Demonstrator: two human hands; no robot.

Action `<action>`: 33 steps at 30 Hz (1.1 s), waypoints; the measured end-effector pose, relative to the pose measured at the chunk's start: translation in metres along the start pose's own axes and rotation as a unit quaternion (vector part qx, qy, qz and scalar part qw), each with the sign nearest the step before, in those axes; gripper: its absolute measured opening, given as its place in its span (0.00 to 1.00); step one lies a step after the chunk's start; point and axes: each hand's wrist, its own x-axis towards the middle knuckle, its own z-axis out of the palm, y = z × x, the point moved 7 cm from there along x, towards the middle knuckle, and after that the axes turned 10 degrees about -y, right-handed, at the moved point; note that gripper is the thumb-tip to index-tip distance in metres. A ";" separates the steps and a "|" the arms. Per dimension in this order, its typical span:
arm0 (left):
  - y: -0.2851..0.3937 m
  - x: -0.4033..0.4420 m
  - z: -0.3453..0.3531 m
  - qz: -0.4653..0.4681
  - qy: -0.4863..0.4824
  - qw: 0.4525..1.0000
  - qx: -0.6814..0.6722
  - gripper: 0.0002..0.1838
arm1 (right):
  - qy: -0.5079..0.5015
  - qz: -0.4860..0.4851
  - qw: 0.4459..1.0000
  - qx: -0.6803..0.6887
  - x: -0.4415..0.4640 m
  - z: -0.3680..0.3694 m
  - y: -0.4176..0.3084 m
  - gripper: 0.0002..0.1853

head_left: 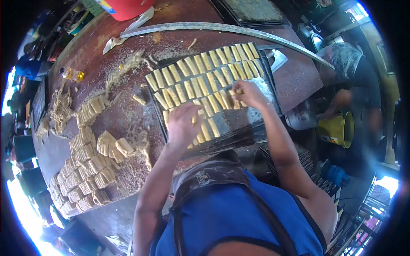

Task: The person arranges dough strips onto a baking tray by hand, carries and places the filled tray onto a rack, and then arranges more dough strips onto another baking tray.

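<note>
A dark baking tray (269, 72) lies in front of me, with rows of pale dough sticks (200, 64) set side by side on it. My right hand (251, 94) is over the tray's right half, its fingers pinched on a dough stick (232, 92) at the end of the third row. Over the tray's left front part is my left hand (184, 124), its fingers curled down by the dough sticks in the nearest rows. Whether those fingers grip a stick is hard to make out. Bare floured metal shows at the tray's right side.
Stacked bundles of cut dough strips (85, 164) cover the table's left side. A bottle of yellow liquid (73, 74), a red bucket (128, 8) and a long metal bar (192, 26) lie farther back. At right, another person (356, 81) stands near a yellow bucket (341, 130).
</note>
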 end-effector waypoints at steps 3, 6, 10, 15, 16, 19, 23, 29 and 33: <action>0.042 0.041 0.042 -0.007 -0.071 0.996 0.053 0.19 | 0.114 -0.100 0.988 -0.017 0.002 -0.005 0.013 0.22; 0.053 0.060 0.070 0.011 -0.088 0.990 0.108 0.21 | 0.156 -0.052 0.985 0.057 -0.004 -0.015 0.030 0.24; 0.048 0.067 0.082 0.022 -0.086 0.993 0.074 0.18 | 0.192 -0.073 0.978 0.029 -0.003 -0.020 0.037 0.26; 0.050 0.065 0.075 0.035 -0.027 0.999 0.015 0.20 | 0.266 -0.109 0.957 0.038 -0.008 -0.026 0.048 0.24; 0.050 0.065 0.077 0.040 -0.022 0.999 0.008 0.20 | 0.263 -0.071 0.962 -0.013 -0.007 -0.026 0.048 0.24; 0.042 0.069 0.090 0.037 -0.032 0.999 -0.006 0.21 | 0.258 -0.008 0.957 -0.131 -0.013 -0.029 0.038 0.23; 0.042 0.065 0.090 0.037 -0.014 0.999 -0.012 0.22 | 0.272 0.014 0.950 -0.156 -0.016 -0.025 0.039 0.20; 0.056 0.066 0.085 0.021 0.008 1.000 -0.003 0.21 | 0.235 -0.033 0.962 -0.136 -0.022 -0.032 0.038 0.18; 0.079 0.088 0.102 0.026 -0.007 1.000 -0.004 0.20 | 0.257 -0.046 0.957 0.129 -0.016 -0.051 0.085 0.17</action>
